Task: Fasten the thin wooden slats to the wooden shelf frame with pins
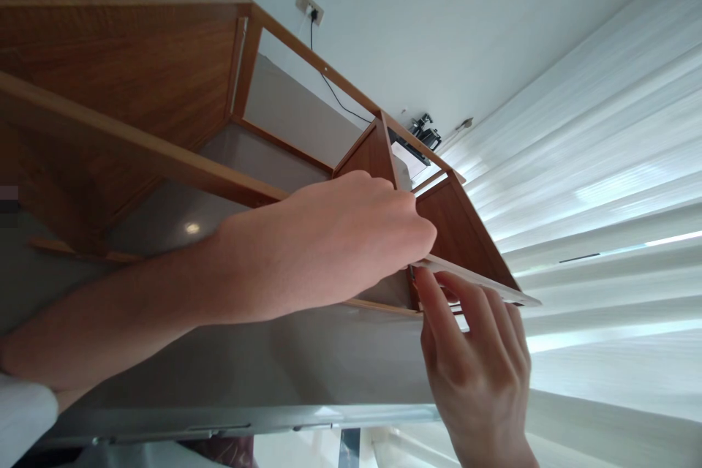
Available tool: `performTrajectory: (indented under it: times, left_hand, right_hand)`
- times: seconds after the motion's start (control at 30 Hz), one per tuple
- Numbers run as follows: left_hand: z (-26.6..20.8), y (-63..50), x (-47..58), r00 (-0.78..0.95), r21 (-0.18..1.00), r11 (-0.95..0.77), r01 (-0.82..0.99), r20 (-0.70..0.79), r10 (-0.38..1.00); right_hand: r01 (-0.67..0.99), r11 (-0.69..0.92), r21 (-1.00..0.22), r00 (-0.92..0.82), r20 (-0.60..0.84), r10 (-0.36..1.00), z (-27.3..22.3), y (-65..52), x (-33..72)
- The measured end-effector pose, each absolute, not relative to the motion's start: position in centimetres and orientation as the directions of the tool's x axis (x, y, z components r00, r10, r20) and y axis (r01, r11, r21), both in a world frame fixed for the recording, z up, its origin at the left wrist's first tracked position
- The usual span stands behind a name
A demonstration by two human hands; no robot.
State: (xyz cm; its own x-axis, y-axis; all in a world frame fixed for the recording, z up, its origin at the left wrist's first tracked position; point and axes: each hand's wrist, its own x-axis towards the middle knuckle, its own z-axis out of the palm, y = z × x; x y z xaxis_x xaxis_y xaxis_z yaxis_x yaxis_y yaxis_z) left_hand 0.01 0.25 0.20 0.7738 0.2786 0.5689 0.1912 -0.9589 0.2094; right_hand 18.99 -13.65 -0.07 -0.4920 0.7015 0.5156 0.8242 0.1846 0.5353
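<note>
The pale strip (488, 282) ran along one end of the wooden frame (219, 177), over the grey counter (307, 358). The right hand (477, 351) curled narrowly beside it; the left hand (362, 230) bent across, fingertips hidden. I couldn't tell what either held.

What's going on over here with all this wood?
A person has both bare hands at one end of a wooden frame. The left hand is curled over it, its fingertips hidden. The right hand has its fingers bent just by a pale strip; whether either hand grips anything isn't clear. A white curtain hangs beyond that end.
</note>
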Motion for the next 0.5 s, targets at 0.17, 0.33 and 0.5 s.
performTrajectory:
  times: [0.17,0.33,0.5]
  left_hand:
    - [0.1,0.2,-0.1,0.756,0.224,-0.956,0.192,0.588,0.289]
    - [0.0,0.2,-0.1,0.767,0.190,-0.962,0.194,0.583,0.270]
    - [0.0,0.2,-0.2,0.760,0.193,-0.961,0.199,0.588,0.275]
  right_hand:
    - [0.808,0.200,0.554,-0.511,0.490,0.707,0.7,-13.7,18.5]
    - [0.939,0.247,0.237,-0.342,0.604,0.720,-1.0,-13.0,17.8]
    - [0.959,0.211,0.187,-0.281,0.697,0.659,-2.7,-12.8,17.1]
